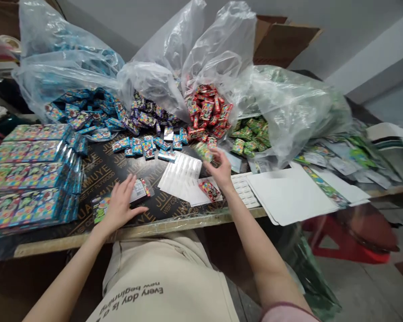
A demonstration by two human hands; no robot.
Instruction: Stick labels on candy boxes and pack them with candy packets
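- Moderate, cool, diffuse light on the table [99, 169], its source out of view
- White glare along folds of the bags [221, 44]
- Deep shadow under the table
- Right hand [223, 172] slightly blurred, its packet [203, 151] smeared
- Edges stretched, the stool [355, 252] soft at right

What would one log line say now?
left hand: at labelled packet | right hand: at blurred green packet | red packets: piled beyond

The one camera sits on the head. It looks forward and down at the table [100, 163]. The shirt front [174, 281] is very close, at the bottom. The left hand [122, 203] and right hand [221, 170] are farther off. The plastic bags [218, 49] and wall [349, 27] are farthest, up top.
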